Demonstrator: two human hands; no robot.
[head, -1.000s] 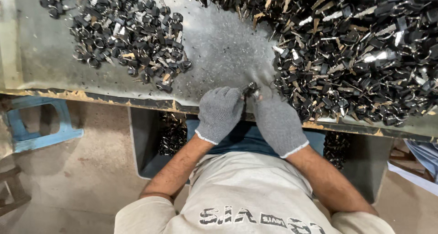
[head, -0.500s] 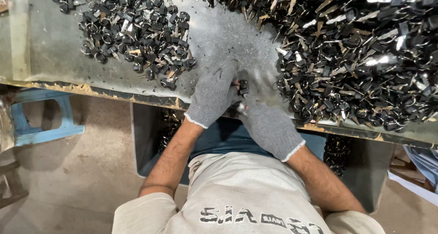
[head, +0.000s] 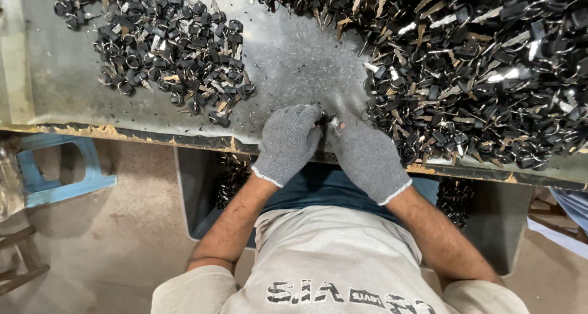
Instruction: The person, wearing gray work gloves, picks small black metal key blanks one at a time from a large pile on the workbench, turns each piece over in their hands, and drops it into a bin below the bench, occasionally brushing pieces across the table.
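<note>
Right now a small dark key (head: 326, 119) is pinched at the table's near edge (head: 153, 135), fingers of the gloved left hand (head: 288, 141) and right hand (head: 366, 156) clamped on it, between the smaller pile (head: 165, 51) and the large heap (head: 478, 63).

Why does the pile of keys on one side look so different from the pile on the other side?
The right pile is much bigger than the left pile and runs off the picture's edge. The right pile is heaped thick, with many bare metal blades showing; the left pile lies flatter and looks mostly black. The right pile reaches the gloved right hand; the left pile sits apart from the left hand. Both are black-headed keys on the grey table.
</note>
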